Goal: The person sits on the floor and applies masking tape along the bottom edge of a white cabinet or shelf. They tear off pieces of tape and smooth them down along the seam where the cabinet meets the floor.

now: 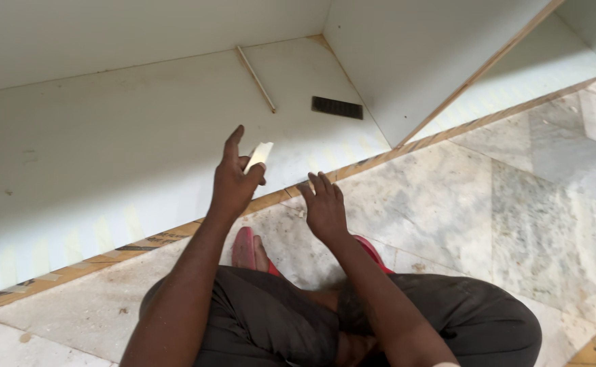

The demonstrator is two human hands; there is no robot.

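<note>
My left hand (pixel 234 178) is raised over the front of a white cabinet shelf (pixel 107 149), pinching a small cream strip (pixel 259 155) between thumb and fingers, index finger pointing up. My right hand (pixel 325 207) hovers beside it with fingers spread, fingertips close to the shelf's bare plywood front edge (pixel 352 166). It holds nothing. I am squatting on a marble floor (pixel 501 204), knees in dark trousers below my arms.
A thin wooden stick (pixel 256 79) and a dark rectangular strip (pixel 337 107) lie at the back of the shelf. A white upright divider panel (pixel 413 61) separates another compartment to the right. Red sandals (pixel 245 248) are under me.
</note>
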